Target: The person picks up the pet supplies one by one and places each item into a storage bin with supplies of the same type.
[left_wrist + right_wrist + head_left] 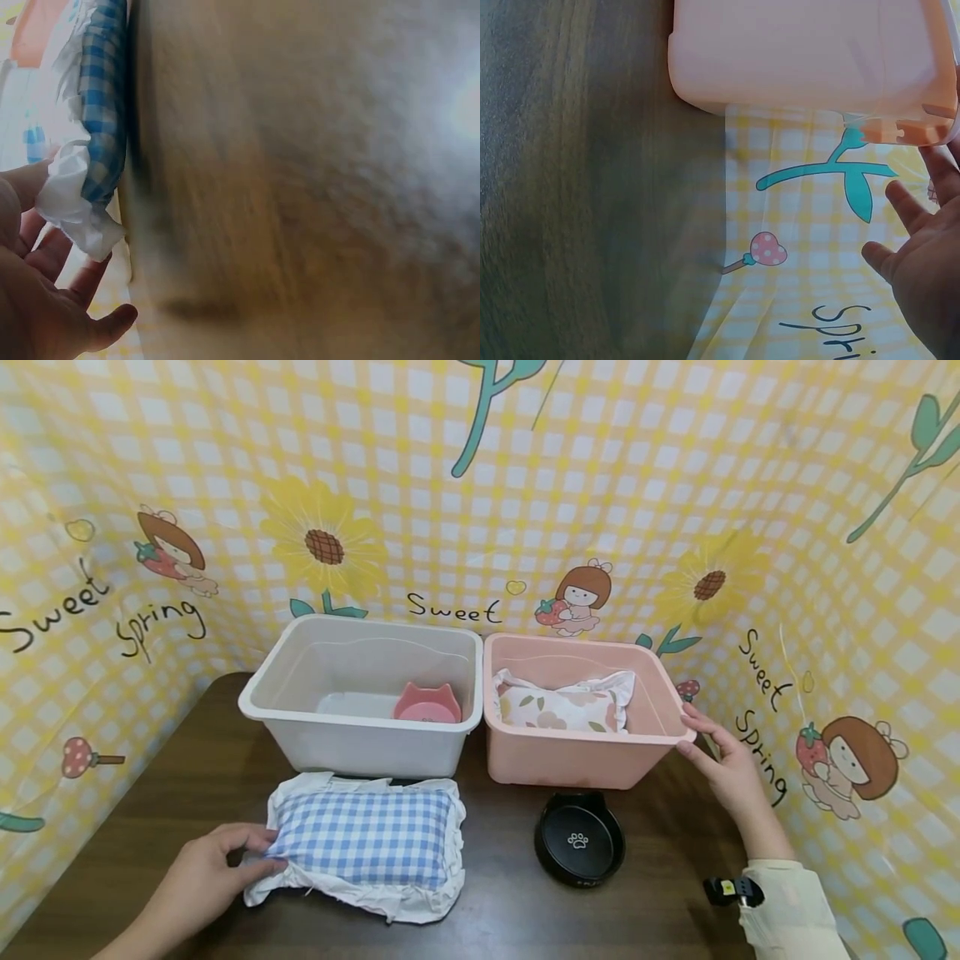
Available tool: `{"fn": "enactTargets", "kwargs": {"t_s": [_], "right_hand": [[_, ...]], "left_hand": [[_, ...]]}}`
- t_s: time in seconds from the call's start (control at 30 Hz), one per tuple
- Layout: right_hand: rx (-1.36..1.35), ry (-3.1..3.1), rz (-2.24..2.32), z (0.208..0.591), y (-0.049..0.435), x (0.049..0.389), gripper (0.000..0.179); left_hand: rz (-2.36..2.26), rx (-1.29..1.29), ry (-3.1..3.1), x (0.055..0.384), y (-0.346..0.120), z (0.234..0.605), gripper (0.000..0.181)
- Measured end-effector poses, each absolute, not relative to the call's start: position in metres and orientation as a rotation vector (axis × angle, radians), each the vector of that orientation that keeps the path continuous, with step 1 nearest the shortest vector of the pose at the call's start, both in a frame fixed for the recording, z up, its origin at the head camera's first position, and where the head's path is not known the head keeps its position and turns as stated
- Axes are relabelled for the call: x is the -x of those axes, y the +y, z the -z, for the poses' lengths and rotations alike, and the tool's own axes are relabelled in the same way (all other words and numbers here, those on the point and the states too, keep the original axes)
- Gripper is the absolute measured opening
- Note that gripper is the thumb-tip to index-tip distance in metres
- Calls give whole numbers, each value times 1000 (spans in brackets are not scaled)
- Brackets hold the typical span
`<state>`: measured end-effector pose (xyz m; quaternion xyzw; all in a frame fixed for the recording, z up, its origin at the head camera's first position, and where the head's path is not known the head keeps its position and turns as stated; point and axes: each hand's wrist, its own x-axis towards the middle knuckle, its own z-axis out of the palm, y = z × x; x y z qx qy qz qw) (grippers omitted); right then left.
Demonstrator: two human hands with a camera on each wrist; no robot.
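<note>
At the front left, my left hand [213, 868] pinches the ruffled edge of a small blue-and-white gingham pillow [363, 835]. The left wrist view shows the white ruffle [71, 195] between thumb and fingers. My right hand [731, 768] touches the front right corner of a pink plastic bin [577, 764], its fingers [907, 202] fairly straight beside the rim. Inside that bin lies a floral pillow [558, 706] with a white ruffle. A black cat-eared pet bowl [579, 842] with a paw print sits on the table in front of it.
Left of the pink bin stands a light grey bin [367, 747], with a pink cat-eared bowl [427, 703] inside. Both bins stand side by side at the back of the dark wooden table [502, 893]. A yellow checked cloth [450, 527] with printed figures hangs behind and around the sides.
</note>
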<state>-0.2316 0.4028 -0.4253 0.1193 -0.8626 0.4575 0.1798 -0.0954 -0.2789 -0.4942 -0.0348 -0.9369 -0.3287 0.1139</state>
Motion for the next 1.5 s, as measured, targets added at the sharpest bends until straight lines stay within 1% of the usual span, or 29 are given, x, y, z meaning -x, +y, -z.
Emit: {"fn": "enactTargets", "kwargs": {"t_s": [0.2, 0.6, 0.93, 1.2, 1.5], "right_hand": [[-302, -2474, -1285, 424, 402, 230, 45], [-253, -2517, -1327, 420, 403, 230, 45], [-249, -2521, -1338, 420, 404, 230, 46], [-274, -2502, -1375, 422, 404, 230, 48], [-290, -2490, -1356, 421, 402, 229, 47]], "left_hand": [[1012, 105, -2747, 96, -276, 482, 25], [1236, 77, -2686, 96, -279, 459, 17], [1335, 147, -2580, 89, -275, 438, 15], [1328, 235, -2577, 91, -266, 416, 17], [1439, 366, -2479, 96, -247, 391, 18]]}}
